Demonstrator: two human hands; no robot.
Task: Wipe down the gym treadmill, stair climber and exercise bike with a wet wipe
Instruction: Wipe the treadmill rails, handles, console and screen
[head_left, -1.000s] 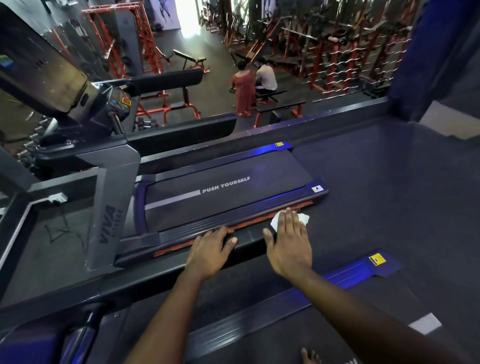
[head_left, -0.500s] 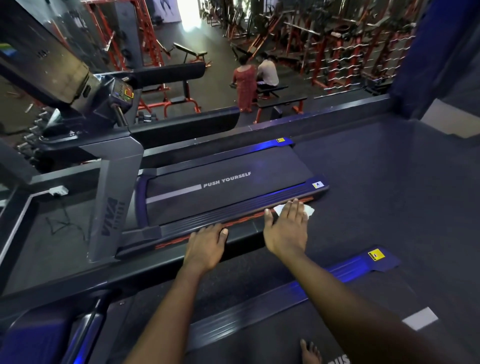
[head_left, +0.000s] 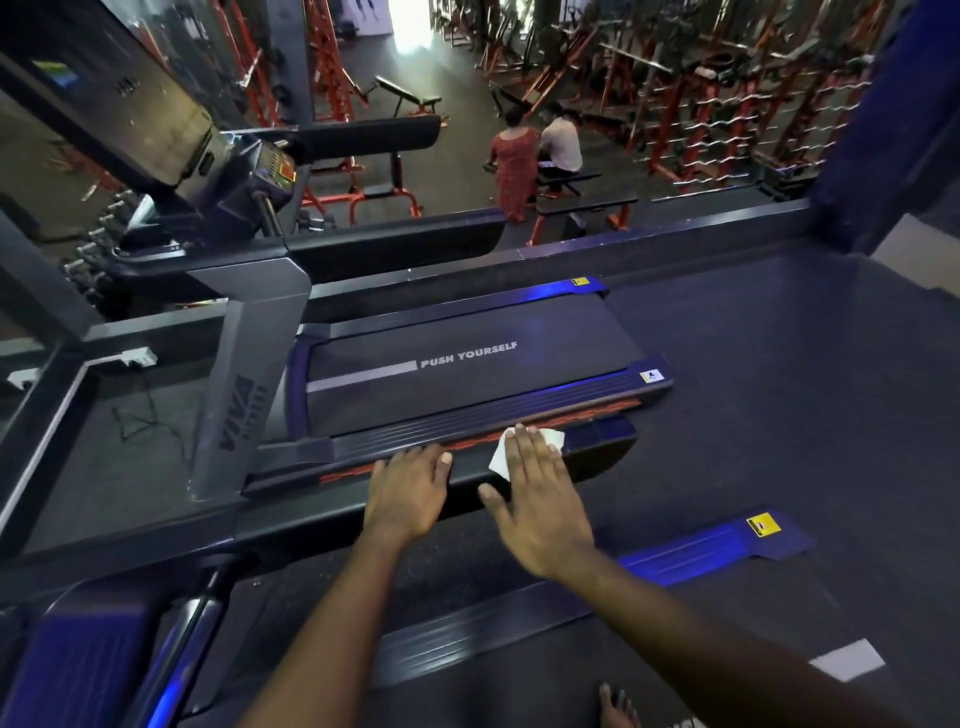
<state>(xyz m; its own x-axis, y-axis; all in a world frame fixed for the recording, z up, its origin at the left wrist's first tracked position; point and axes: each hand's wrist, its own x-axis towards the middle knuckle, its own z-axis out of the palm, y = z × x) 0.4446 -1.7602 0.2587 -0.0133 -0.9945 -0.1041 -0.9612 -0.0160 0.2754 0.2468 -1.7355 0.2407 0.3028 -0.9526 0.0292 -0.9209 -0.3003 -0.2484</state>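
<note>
I see the wet wipe (head_left: 554, 439) as a small, white, slightly crumpled sheet. It lies flat on top of the long dark handrail bar (head_left: 311, 512) that runs across in front of me, close to the rounded right end of this bar. Only two corners of the sheet show, one on each side of the fingers that cover it. Just behind the bar stands the grey and blue treadmill (head_left: 467, 374), with a dark belt that carries the white words "PUSH YOURSELF" and a ribbed side rail with a red strip. The right hand (head_left: 540, 499) is fully spread out: the fingers are straight and close together, the thumb stands out to the side, and the palm and fingers press down on the wipe. The left hand (head_left: 408, 493) holds nothing. It rests palm down on the same bar, just beside the right hand and apart from the wipe, with its fingers relaxed and reaching to the far edge of the bar. The two hands do not touch each other.
</note>
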